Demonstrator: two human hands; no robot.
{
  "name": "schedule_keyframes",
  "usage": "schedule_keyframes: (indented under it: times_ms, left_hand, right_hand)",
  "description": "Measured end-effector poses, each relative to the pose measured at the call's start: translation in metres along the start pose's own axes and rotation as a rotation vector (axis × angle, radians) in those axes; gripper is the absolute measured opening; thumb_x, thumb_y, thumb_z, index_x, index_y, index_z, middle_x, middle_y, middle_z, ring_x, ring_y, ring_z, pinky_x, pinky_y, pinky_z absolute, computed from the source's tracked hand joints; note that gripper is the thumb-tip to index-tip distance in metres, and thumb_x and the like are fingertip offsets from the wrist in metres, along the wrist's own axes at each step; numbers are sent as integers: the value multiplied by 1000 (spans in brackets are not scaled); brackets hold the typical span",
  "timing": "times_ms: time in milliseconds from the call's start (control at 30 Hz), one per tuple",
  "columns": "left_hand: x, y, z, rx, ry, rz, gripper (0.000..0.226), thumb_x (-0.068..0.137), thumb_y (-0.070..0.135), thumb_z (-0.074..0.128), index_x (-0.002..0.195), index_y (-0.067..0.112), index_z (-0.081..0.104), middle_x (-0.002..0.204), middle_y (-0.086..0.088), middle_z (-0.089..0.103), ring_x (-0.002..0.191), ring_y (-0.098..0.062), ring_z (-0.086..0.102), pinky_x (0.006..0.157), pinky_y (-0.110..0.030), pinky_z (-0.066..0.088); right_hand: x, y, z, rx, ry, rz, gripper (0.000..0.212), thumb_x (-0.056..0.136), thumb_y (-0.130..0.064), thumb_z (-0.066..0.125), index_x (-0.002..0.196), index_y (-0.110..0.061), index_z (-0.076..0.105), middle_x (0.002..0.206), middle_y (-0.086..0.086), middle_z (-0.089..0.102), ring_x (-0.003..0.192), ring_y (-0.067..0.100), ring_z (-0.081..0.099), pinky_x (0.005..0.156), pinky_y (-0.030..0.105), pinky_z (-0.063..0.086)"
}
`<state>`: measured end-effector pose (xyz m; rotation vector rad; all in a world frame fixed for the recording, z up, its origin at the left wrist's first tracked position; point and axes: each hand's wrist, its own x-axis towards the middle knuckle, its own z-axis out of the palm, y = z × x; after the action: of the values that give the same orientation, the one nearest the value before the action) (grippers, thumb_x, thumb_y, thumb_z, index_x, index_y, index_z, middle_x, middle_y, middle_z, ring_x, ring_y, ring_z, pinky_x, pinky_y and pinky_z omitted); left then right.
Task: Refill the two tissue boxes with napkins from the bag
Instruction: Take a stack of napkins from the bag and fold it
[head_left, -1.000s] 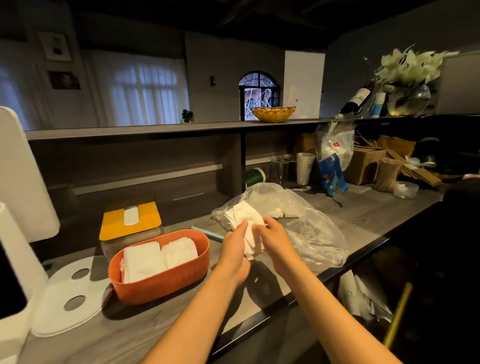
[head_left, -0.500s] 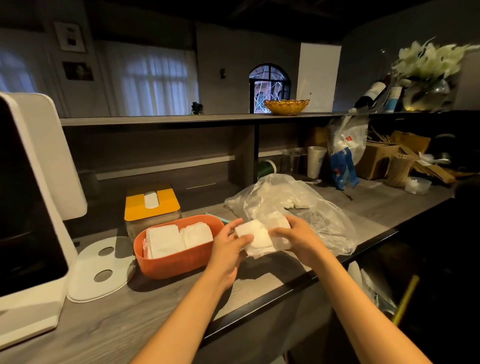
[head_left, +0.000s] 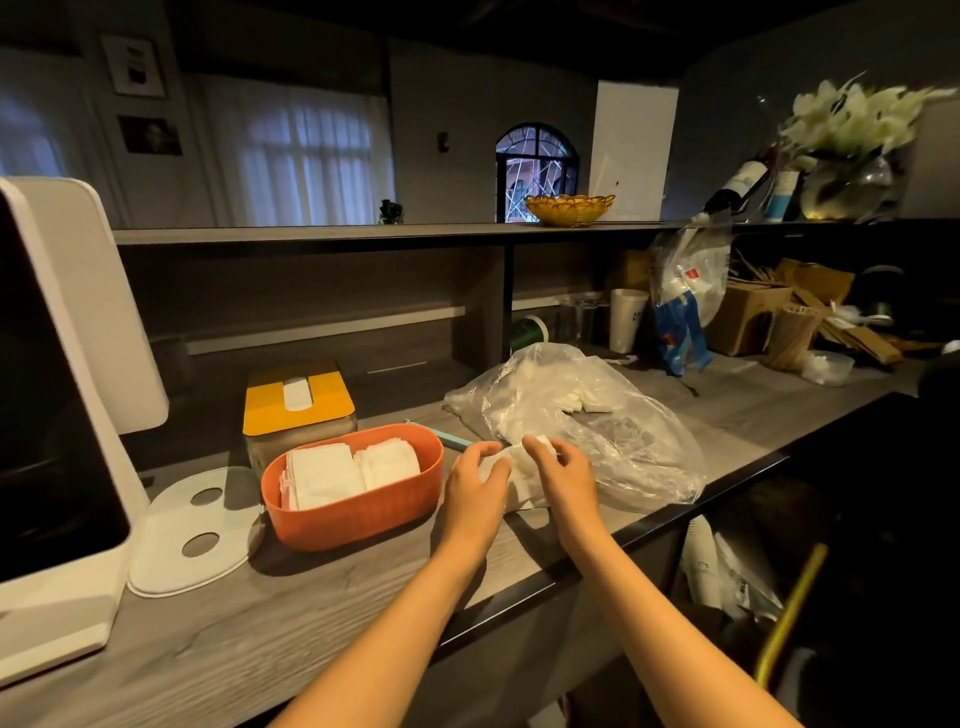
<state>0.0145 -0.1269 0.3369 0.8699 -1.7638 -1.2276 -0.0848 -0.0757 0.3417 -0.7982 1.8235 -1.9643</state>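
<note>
Hands (head_left: 519, 480) grip napkins (head_left: 524, 475) together.

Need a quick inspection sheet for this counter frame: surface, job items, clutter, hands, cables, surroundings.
Surface: grey wood-grain counter, dark front edge.
Job's things: orange box open, two napkin stacks inside; yellow-lidded box behind it, closed; white lid with two holes lying flat to the left; clear plastic bag with napkins inside.
Clutter: paper cup, cardboard box, blue-and-clear packet on the far right.
Hands: left hand and right hand both hold a napkin bundle at the bag's mouth.
Cables: nothing seen.
Surroundings: white screen device at left; upper shelf with yellow basket, bottle, flowers.
</note>
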Motion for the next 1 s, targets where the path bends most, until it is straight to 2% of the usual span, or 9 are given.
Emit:
schedule_keyframes:
  times_ms: [100, 200, 267, 367, 467, 667, 767, 867, 1000]
  left_hand:
    - [2, 4, 9, -88, 91, 20, 22, 103, 27, 47, 117, 20, 62, 115, 0, 63, 108, -15, 58, 89, -30, 48]
    - [2, 1, 11, -77, 172, 27, 21, 104, 23, 44, 112, 22, 63, 108, 1, 64, 100, -14, 59, 76, -23, 46]
    - [5, -6, 9, -40, 191, -3, 20, 104, 26, 43, 111, 26, 62, 108, 2, 64, 98, -13, 59, 77, -28, 49]
    - [8, -12, 10, -30, 178, -69, 22, 104, 37, 40, 114, 31, 58, 108, 4, 63, 96, -12, 59, 83, -36, 54]
    - [8, -14, 12, 53, 155, -67, 19, 101, 48, 38, 107, 41, 54, 105, 10, 62, 97, -14, 60, 88, -45, 54]
    - [7, -9, 12, 91, 206, -41, 16, 101, 42, 45, 102, 33, 58, 97, 9, 63, 91, -13, 61, 84, -43, 55]
    - [7, -10, 13, 144, 208, -44, 18, 101, 42, 46, 93, 33, 59, 92, 9, 64, 88, -14, 62, 80, -40, 55]
    - [8, -9, 12, 128, 241, -32, 27, 103, 37, 47, 83, 25, 60, 79, 4, 62, 78, -16, 60, 67, -33, 48]
    - [2, -3, 11, 49, 274, -21, 37, 104, 33, 47, 70, 20, 56, 66, -1, 59, 66, -15, 56, 59, -30, 41]
  right_hand:
    - [1, -2, 10, -49, 124, -3, 29, 88, -39, 67, 71, -16, 61, 70, 0, 59, 66, 14, 55, 64, 36, 49]
    - [7, 4, 11, -79, 168, -10, 18, 87, -30, 68, 81, -14, 64, 80, 2, 61, 79, 22, 61, 70, 40, 52]
    - [9, 8, 8, -84, 187, -10, 7, 89, -20, 62, 94, -15, 64, 93, 0, 61, 88, 18, 58, 71, 31, 49]
    - [10, 10, 7, -81, 150, -53, 15, 93, -19, 57, 106, -15, 65, 103, -2, 60, 95, 11, 54, 70, 19, 42]
    - [12, 14, 9, -101, 112, -85, 18, 93, -24, 58, 107, -16, 66, 103, -2, 62, 98, 12, 57, 71, 19, 43]
    - [14, 13, 13, -109, 73, -83, 18, 95, -19, 56, 110, -13, 65, 101, -4, 61, 97, 12, 57, 70, 13, 40]
    - [13, 13, 9, -38, 118, -51, 14, 94, -15, 56, 104, -16, 66, 99, -3, 63, 94, 10, 58, 69, 16, 41]
    - [9, 8, 9, -32, 31, -57, 13, 94, -13, 56, 91, -17, 68, 87, -8, 63, 83, 4, 55, 69, 20, 43]
    - [7, 11, 11, -114, 49, -64, 34, 92, -28, 61, 60, -14, 58, 61, 1, 56, 60, 13, 49, 58, 29, 38]
